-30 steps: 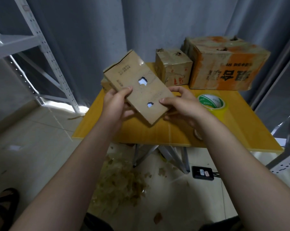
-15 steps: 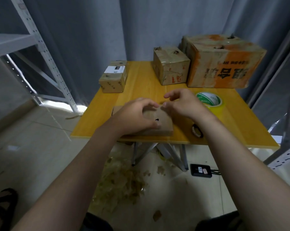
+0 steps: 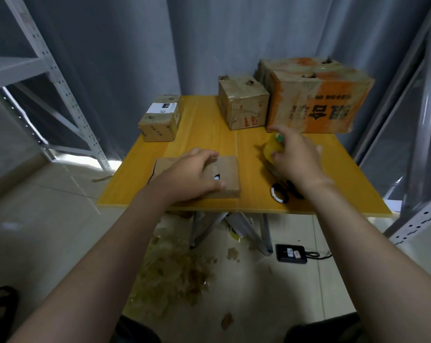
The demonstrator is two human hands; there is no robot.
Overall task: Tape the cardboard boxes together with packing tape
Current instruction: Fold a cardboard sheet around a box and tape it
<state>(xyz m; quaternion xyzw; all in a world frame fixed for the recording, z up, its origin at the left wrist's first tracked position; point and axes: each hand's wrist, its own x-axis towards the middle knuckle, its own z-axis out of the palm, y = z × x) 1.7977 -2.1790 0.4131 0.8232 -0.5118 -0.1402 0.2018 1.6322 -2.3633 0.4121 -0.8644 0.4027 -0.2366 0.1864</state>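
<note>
Well, early days: left hand [image 3: 192,174] presses loosely on the flat box [image 3: 230,169], right hand [image 3: 298,159] grips the tape roll [image 3: 270,151], and no boxes look joined yet.

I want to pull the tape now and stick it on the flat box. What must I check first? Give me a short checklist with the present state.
1. Flat box lies flat on the table: ok, near the front edge.
2. Box held steady: ok, the left hand rests on top of it.
3. Tape in hand: ok, the right hand grips the yellow tape roll.
4. Free tape end found: cannot tell, the hand hides most of the roll.
5. A second box lies against the flat box for joining: not ok, the small labelled box stands apart at the far left corner.
</note>
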